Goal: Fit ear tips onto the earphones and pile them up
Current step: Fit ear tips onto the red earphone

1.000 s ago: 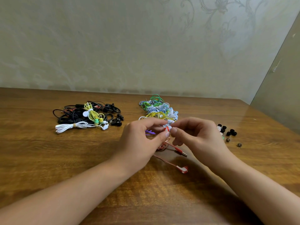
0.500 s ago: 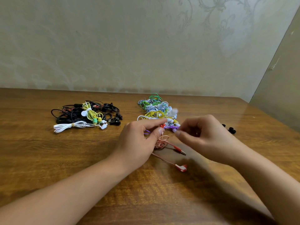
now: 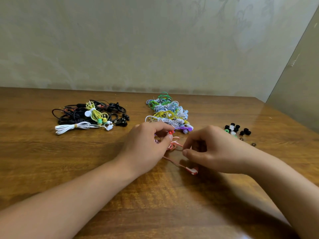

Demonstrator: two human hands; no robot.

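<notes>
Right hand (image 3: 209,149) dropped lower onto red cable (image 3: 174,145); left hand (image 3: 148,144) still pinches earbud (image 3: 170,132).

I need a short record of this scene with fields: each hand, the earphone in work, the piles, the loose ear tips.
left hand: pinches one red earbud
right hand: pinches the red cable
second red earbud: lies on table
dark pile: far left
coloured pile: far centre
ear tips: loose, far right

Left hand (image 3: 146,144) and right hand (image 3: 212,152) pinch, fingers curled.
</notes>
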